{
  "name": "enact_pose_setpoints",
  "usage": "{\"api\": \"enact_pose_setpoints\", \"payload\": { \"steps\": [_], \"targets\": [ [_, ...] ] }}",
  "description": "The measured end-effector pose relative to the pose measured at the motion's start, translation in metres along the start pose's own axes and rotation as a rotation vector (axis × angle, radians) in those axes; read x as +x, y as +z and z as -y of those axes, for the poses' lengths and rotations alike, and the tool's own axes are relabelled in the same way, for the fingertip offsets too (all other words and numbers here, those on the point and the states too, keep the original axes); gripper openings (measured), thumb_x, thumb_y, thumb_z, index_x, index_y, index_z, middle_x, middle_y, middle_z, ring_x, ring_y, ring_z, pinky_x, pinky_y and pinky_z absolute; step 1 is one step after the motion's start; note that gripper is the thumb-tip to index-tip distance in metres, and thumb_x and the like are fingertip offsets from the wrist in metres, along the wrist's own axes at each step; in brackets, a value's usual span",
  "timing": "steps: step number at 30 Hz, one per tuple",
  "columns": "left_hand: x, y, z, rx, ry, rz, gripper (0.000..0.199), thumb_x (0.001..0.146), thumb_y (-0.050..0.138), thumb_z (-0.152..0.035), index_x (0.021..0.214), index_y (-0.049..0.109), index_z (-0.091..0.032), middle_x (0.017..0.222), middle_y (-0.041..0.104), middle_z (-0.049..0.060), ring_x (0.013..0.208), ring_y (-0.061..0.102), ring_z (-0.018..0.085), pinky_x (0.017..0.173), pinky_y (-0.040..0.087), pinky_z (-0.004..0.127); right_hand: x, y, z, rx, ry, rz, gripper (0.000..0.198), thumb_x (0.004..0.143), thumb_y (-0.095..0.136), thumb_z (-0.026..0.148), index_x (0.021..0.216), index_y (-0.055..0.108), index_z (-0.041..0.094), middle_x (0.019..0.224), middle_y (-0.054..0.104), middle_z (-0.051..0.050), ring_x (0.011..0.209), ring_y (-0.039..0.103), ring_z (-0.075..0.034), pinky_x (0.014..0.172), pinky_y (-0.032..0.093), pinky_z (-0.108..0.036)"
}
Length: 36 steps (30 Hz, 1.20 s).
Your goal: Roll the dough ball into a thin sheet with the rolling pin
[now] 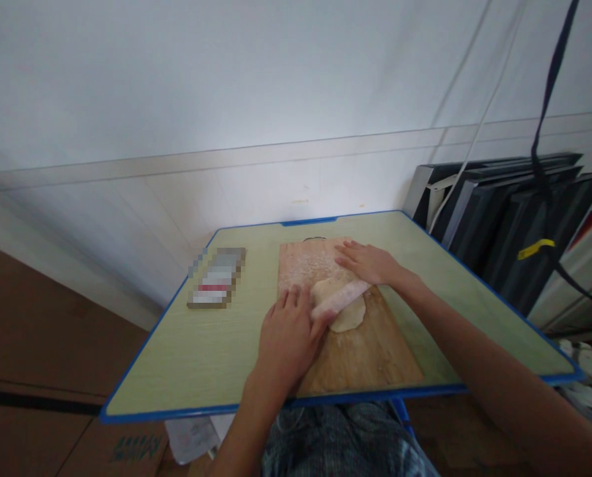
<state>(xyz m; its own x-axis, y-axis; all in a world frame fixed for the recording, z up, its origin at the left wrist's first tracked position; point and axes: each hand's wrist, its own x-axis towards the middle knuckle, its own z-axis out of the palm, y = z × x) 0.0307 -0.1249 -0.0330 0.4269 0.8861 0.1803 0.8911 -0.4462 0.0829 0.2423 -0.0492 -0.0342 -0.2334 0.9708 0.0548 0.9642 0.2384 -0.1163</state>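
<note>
A floured rolling pin (343, 299) lies slantwise across a flat, roughly round sheet of dough (349, 320). The dough rests on a wooden cutting board (363, 364) dusted with flour toward its far end. At the pin's lower left end is my left hand (291, 328), its thumb along the pin and its fingers reaching forward over the board. My right hand (368, 262) covers the upper right end, fingers stretched to the left and pressed down. Both palms hide the ends of the pin.
The board lies on a pale green table (216, 358) with a blue rim. A pixelated flat object (217, 278) is at the left. Dark panels (504, 218) lean against the wall at the right, near a hanging black strap (544, 119). Brown cardboard (52, 331) stands left.
</note>
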Motion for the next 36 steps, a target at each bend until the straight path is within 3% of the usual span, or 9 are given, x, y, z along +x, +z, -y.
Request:
{"api": "enact_pose_setpoints", "payload": {
  "steps": [7,13,16,23,31,36],
  "targets": [
    [-0.022,0.0,-0.026,0.047,0.024,-0.077,0.06,0.084,0.04,-0.053,0.132,0.037,-0.017,0.135,0.044,0.014,0.124,0.039,0.03,0.098,0.037,0.044,-0.035,0.009,-0.004,-0.035,0.065,0.006,0.052,0.092,0.017,0.043,0.137,0.033,0.024,0.142,0.034,-0.004,0.13,0.029,-0.022,0.104,0.022,-0.052],
    [0.005,-0.003,-0.007,0.047,-0.003,-0.026,0.051,0.09,0.031,-0.047,0.129,0.04,-0.015,0.132,0.046,0.014,0.124,0.04,0.027,0.096,0.038,0.043,-0.016,0.006,-0.002,0.014,0.063,0.014,0.053,0.091,0.017,0.044,0.135,0.038,0.023,0.141,0.036,-0.006,0.131,0.028,-0.022,0.102,0.027,-0.048],
    [0.002,-0.002,-0.004,0.038,0.015,-0.006,0.053,0.09,0.031,-0.048,0.13,0.038,-0.014,0.134,0.045,0.015,0.124,0.04,0.026,0.098,0.037,0.042,-0.011,0.003,0.001,0.007,0.04,0.008,0.055,0.091,0.018,0.044,0.136,0.036,0.018,0.141,0.035,-0.007,0.132,0.026,-0.022,0.103,0.025,-0.051],
    [-0.025,0.0,-0.033,0.089,0.008,-0.098,0.058,0.084,0.045,-0.048,0.132,0.037,-0.017,0.137,0.042,0.014,0.126,0.037,0.03,0.1,0.034,0.045,-0.048,0.015,-0.005,0.001,0.059,-0.06,0.051,0.092,0.016,0.037,0.135,0.038,0.021,0.141,0.035,-0.004,0.13,0.03,-0.021,0.103,0.027,-0.048],
    [0.016,0.001,0.003,0.059,0.012,-0.011,0.053,0.091,0.027,-0.048,0.128,0.041,-0.013,0.131,0.048,0.014,0.124,0.04,0.025,0.097,0.037,0.04,-0.012,0.004,-0.002,-0.008,0.041,0.002,0.053,0.091,0.02,0.042,0.134,0.04,0.019,0.138,0.041,-0.007,0.126,0.036,-0.021,0.101,0.033,-0.039],
    [-0.004,0.003,-0.006,0.039,0.041,-0.03,0.052,0.089,0.036,-0.045,0.131,0.038,-0.015,0.133,0.047,0.012,0.122,0.043,0.025,0.097,0.039,0.038,-0.027,0.008,-0.002,-0.025,0.04,-0.027,0.051,0.091,0.02,0.041,0.134,0.04,0.021,0.138,0.041,-0.005,0.125,0.038,-0.021,0.101,0.032,-0.042]
  ]
}}
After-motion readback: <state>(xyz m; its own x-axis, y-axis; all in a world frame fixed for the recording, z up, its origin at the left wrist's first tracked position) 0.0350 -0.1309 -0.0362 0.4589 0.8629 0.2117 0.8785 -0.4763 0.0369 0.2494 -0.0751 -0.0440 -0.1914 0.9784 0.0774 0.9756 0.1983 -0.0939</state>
